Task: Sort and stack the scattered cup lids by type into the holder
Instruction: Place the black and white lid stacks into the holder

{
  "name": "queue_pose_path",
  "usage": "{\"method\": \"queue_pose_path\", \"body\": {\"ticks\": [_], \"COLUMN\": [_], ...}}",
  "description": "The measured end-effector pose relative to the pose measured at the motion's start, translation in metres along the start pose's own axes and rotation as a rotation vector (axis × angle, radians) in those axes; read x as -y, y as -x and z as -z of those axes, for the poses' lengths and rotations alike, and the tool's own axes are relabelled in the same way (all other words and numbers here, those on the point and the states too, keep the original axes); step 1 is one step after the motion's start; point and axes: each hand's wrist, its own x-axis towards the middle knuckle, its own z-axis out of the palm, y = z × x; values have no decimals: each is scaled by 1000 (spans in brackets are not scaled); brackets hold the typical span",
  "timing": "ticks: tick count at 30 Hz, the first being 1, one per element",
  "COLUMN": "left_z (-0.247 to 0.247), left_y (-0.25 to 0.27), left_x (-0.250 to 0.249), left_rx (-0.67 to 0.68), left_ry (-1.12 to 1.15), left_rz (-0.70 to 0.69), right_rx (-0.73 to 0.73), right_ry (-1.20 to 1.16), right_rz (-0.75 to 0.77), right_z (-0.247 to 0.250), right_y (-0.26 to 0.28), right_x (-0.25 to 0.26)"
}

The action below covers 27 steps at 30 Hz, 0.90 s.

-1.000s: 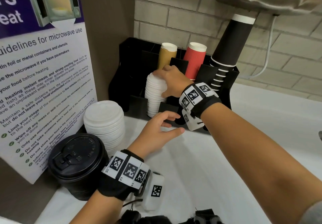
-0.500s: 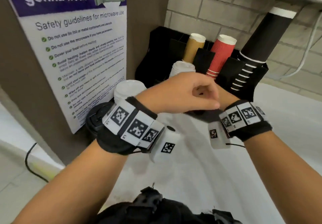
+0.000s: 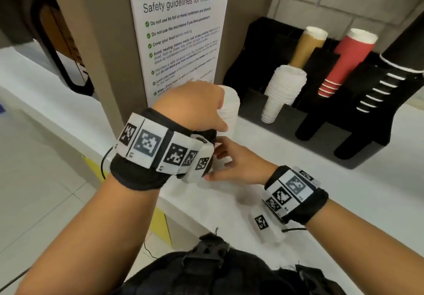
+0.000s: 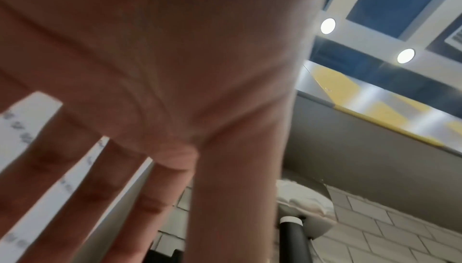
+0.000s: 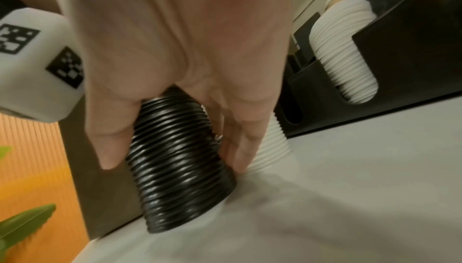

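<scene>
Right hand (image 5: 175, 81) is wrapped round the black lid stack (image 5: 180, 164) — thumb on one side, fingers down the other, palm over the top. Stack stands on the white counter (image 5: 350, 188), leaning a bit in the right wrist view. In the head view it's hidden behind the left wrist.

Left hand (image 3: 195, 104) sits higher, crossed over the right, near the top of the loose white lid stack (image 3: 227, 111). Left wrist view shows its fingers (image 4: 82, 188) straight and spread, nothing held; whether they touch the white stack — can't tell.

White stack is just beside the black one, on its far side. Another white lid stack (image 3: 282, 92) already sits in the left front slot of the black holder (image 3: 321, 129), apart from both hands.
</scene>
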Motion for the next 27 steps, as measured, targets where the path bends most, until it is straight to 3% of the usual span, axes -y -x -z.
{"method": "queue_pose_path", "body": {"ticks": [8,13,17,24,27], "left_z": [-8,-5,-5,-7,-13], "left_y": [13,19,18,16,9], "left_x": [11,17,17,6,-11], "left_rx": [173,193,205,244,246], "left_ry": [-98,-71,-81,-106,-94], "left_rz": [84,79,71,21,-79], "right_rx": [-102,-93,-150,-202,-225], "right_ry": [-115,-268,-338,-234,-199], "right_rz": [-63,29,12,-19,-73], "right_z": [-25,-38,-40,-34,-20], "right_y": [-16,-21,-24,-16,0], "right_x": [2,6,6,1,-10]}}
